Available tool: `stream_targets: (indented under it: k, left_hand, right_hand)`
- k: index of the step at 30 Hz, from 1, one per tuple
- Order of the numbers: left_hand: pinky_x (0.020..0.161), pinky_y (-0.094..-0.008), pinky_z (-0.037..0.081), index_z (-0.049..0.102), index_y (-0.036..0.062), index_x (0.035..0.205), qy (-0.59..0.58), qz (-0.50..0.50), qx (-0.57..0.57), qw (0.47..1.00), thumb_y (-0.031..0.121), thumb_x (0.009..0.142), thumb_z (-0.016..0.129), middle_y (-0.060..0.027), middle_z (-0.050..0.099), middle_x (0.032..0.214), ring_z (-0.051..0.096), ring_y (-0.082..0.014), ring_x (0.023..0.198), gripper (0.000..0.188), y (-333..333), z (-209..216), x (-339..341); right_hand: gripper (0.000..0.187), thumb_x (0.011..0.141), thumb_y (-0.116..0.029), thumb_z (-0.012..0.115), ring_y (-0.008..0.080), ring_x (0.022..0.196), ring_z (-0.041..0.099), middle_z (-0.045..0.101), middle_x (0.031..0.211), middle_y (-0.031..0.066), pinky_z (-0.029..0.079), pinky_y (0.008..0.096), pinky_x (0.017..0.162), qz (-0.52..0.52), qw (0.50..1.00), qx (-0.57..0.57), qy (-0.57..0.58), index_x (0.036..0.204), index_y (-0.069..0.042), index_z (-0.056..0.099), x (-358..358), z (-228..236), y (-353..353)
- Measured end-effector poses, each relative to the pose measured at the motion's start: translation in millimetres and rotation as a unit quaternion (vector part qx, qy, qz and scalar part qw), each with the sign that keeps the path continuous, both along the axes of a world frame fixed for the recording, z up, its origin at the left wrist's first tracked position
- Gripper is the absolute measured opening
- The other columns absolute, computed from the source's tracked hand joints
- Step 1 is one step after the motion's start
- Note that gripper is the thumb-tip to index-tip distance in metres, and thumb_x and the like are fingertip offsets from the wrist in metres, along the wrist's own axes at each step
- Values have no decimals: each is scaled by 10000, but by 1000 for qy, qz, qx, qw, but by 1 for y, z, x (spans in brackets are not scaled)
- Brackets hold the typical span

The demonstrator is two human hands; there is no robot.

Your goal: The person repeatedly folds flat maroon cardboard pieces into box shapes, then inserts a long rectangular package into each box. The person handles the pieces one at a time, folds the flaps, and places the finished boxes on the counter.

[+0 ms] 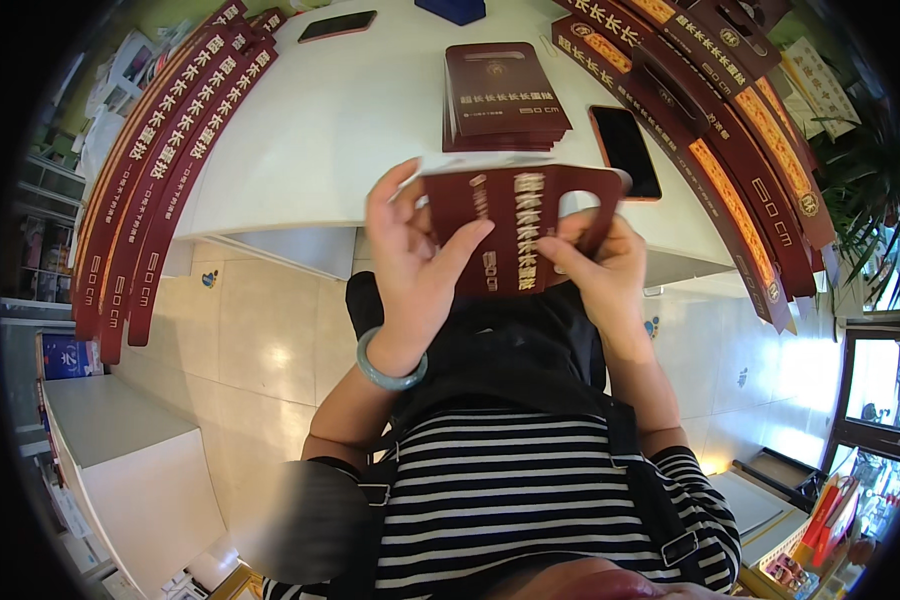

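Both my hands hold a maroon cardboard piece point(505, 225) with gold and white lettering, in front of the table's near edge. It has an oblong handle cutout near its right end. My left hand point(410, 260) grips its left end, thumb over the front and fingers behind. At the cutout, my right hand point(600, 265) pinches the right end, its thumb on the face. Just beyond lies a stack of similar maroon cardboard pieces point(500, 95), printed in gold, with a handle slot at the top.
Long maroon printed boxes point(160, 170) lie stacked along the table's left side. More long maroon boxes point(710, 130) with orange pictures cover the right side. A dark phone point(625, 150) lies right of the stack, another phone point(337, 26) at the far left. The white table point(300, 130) has a blue object point(452, 10) at the back.
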State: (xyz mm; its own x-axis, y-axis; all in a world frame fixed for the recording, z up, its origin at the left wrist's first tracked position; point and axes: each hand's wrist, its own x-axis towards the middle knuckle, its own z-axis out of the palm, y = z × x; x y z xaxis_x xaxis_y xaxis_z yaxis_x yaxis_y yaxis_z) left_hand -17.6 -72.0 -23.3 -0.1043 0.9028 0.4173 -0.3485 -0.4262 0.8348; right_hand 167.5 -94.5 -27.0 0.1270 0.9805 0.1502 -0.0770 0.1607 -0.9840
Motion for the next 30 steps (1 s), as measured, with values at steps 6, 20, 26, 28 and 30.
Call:
stream_targets:
  k: [6, 20, 26, 28, 30]
  left_hand:
    - [1055, -361, 453, -32, -51, 1588, 185, -29, 43, 981, 228, 887, 799, -233, 490, 1466, 574, -288, 1278, 1123, -32, -14, -4]
    - [1137, -419, 306, 313, 29, 1580, 198, -173, 87, 961, 369, 1048, 536, -195, 405, 1477, 440, -297, 1292, 669, -26, -44, -13]
    - [983, -314, 499, 540, -37, 1382, 112, -221, -100, 964, 19, 872, 773, -95, 656, 1277, 622, -146, 1136, 564, -14, 9, -34]
    - [900, -287, 536, 644, -20, 1251, 73, -199, -140, 967, 6, 875, 768, -67, 720, 1124, 661, -112, 989, 396, -4, 3, -32]
    - [896, -283, 536, 648, -16, 1240, -4, -145, -110, 983, 3, 893, 751, -63, 723, 1124, 659, -104, 1001, 363, -4, -5, -24]
  right_hand:
    - [201, 830, 64, 790, 91, 761, 647, 696, 867, 40, 538, 242, 717, -16, 994, 57, 97, 950, -7, 644, -10, 14, -18]
    - [176, 829, 80, 780, 97, 796, 651, 708, 866, 40, 536, 247, 744, 23, 992, 82, 89, 934, 4, 660, -15, 11, -18]
    - [184, 812, 41, 809, 72, 777, 642, 704, 841, 20, 531, 235, 727, 100, 993, 32, -60, 933, 4, 675, -6, 26, -17]
    - [270, 808, 36, 812, 86, 826, 662, 698, 872, 24, 543, 241, 776, 99, 990, 22, -93, 1032, 7, 664, -9, 20, -7]
    - [483, 803, 43, 810, 116, 939, 665, 691, 984, 38, 540, 270, 859, 53, 996, 69, 14, 1234, -3, 597, -22, 13, 0]
